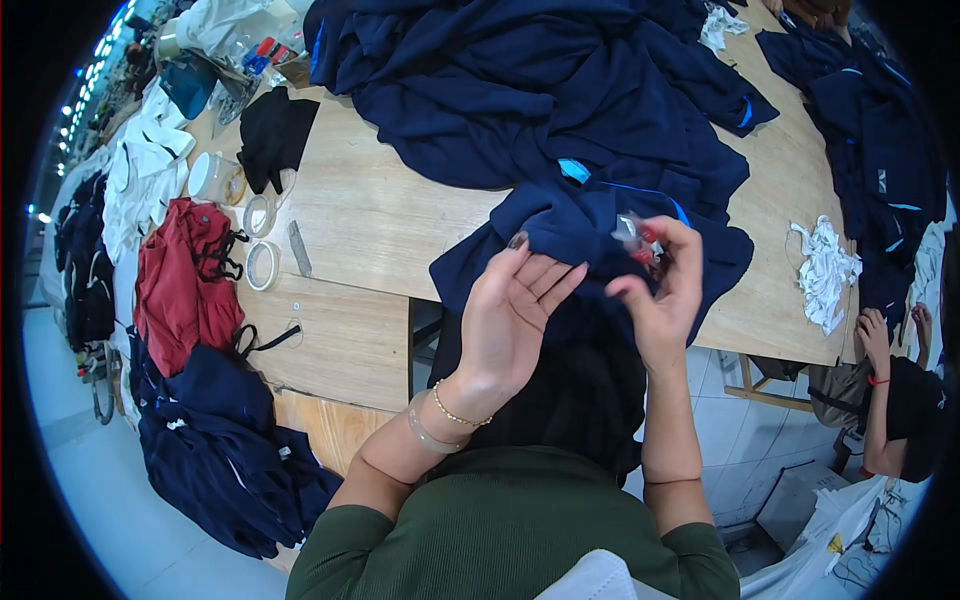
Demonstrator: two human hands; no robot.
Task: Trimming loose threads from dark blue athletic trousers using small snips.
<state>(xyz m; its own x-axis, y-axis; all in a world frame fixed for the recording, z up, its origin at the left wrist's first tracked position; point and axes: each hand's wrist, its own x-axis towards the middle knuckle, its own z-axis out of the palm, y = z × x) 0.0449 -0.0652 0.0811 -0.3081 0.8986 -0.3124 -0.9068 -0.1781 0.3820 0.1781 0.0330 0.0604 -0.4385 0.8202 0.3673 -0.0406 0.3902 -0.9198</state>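
Note:
A navy garment (550, 220) with light-blue trim hangs over the near edge of the wooden table in front of me. My left hand (513, 310) is turned palm up at its lower part, with the cloth at the thumb and bent fingers. Close by on the right, my right hand (667, 290) is curled around a small red and silver tool (640, 240). Motion blurs this tool, so its exact kind does not show. Both hands are a short way apart over the garment.
More navy garments (480, 80) lie heaped farther back. On the left are tape rolls (262, 266), a red garment (190, 285) and a black cloth (275, 135). White scraps (825, 275) lie at right, near another person's hand (873, 335).

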